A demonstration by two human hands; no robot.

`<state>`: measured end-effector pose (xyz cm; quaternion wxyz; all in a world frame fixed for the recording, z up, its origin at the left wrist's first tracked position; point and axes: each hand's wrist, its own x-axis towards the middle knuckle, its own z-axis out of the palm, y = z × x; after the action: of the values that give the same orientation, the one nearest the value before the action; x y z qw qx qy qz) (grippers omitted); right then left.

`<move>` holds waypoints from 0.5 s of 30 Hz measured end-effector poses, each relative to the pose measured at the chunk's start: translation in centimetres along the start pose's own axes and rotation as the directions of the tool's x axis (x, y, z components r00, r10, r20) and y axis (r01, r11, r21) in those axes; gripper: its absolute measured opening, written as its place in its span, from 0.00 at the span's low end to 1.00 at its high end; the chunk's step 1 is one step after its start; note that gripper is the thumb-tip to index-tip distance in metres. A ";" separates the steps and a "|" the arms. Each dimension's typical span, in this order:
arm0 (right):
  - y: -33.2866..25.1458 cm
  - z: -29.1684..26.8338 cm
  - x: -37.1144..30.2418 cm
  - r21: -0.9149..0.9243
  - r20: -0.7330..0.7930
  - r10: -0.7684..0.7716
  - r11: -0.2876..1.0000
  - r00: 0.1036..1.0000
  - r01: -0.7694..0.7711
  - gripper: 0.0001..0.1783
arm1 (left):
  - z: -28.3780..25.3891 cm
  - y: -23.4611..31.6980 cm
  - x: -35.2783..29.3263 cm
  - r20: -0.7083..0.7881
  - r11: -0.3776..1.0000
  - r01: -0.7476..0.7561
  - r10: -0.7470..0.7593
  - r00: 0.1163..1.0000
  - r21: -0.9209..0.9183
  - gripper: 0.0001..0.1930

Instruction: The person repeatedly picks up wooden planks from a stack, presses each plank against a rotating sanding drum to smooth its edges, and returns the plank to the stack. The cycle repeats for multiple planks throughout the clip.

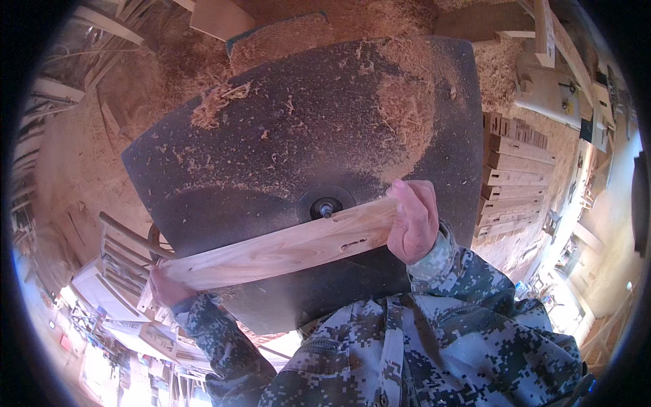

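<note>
Plainly, left hand (167,287) and right hand (415,224) clasp a board (285,248) near spindle (326,209) and shavings (405,112).

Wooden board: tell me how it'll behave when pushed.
The wooden board looks likely to be stiff, showing no visible sag along its length. Its flat, broad face makes rolling improbable. It may slide fairly easily, since the dark tabletop looks smooth, though scattered shavings could change friction.

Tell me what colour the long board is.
The board is pale tan with some dark marks, seen best in the head view.
</note>
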<state>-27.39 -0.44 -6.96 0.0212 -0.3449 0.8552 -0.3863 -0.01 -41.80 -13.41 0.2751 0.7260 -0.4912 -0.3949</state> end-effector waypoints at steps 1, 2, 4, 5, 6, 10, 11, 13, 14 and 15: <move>0.0 0.0 0.1 0.002 -0.001 -0.002 1.000 1.000 0.002 0.42 | -0.1 -0.1 -0.1 0.009 0.999 0.021 -0.021 1.000 -0.043 0.19; 0.1 0.1 0.1 0.004 -0.002 -0.004 1.000 1.000 0.004 0.42 | -0.1 -0.2 -0.2 0.014 0.998 0.025 -0.024 1.000 -0.053 0.19; 0.1 0.1 0.1 0.010 -0.006 -0.002 1.000 1.000 0.002 0.42 | -0.1 -0.1 -0.6 -0.011 0.995 0.062 -0.063 0.998 -0.083 0.18; 0.1 0.2 0.0 0.013 -0.007 -0.002 1.000 1.000 0.002 0.41 | -0.1 0.0 -1.0 0.010 0.996 0.046 -0.045 0.999 -0.074 0.18; 0.1 0.2 -0.1 0.025 -0.026 0.006 1.000 1.000 -0.005 0.41 | 0.0 0.3 -1.3 -0.002 0.995 0.061 -0.061 0.998 -0.074 0.17; -0.6 0.4 -1.0 0.031 -0.045 0.023 0.999 0.999 -0.022 0.29 | -0.2 1.1 -2.8 0.071 0.986 0.112 -0.104 0.992 -0.127 0.17; -0.9 0.6 -1.3 0.026 -0.035 0.028 0.999 0.999 -0.027 0.23 | -0.4 1.1 -3.0 0.031 0.990 0.104 -0.101 0.994 -0.092 0.17; -1.2 1.2 -1.7 0.071 -0.068 0.031 0.997 0.997 -0.026 0.33 | -1.1 0.8 -2.9 -0.028 0.994 0.097 -0.099 0.995 -0.052 0.18; -1.4 1.5 -1.9 0.095 -0.083 0.030 0.995 0.996 -0.022 0.38 | -1.6 0.5 -2.7 -0.031 0.995 0.095 -0.096 0.995 -0.031 0.18; -1.4 1.8 -1.9 0.089 -0.087 0.029 0.996 0.996 -0.021 0.37 | -2.1 0.2 -2.3 -0.014 0.996 0.081 -0.082 0.997 -0.028 0.19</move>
<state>-24.59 -1.05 -7.73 0.0034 -0.3154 0.8417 -0.4383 1.18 -39.69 -11.45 0.2726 0.7445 -0.4535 -0.4070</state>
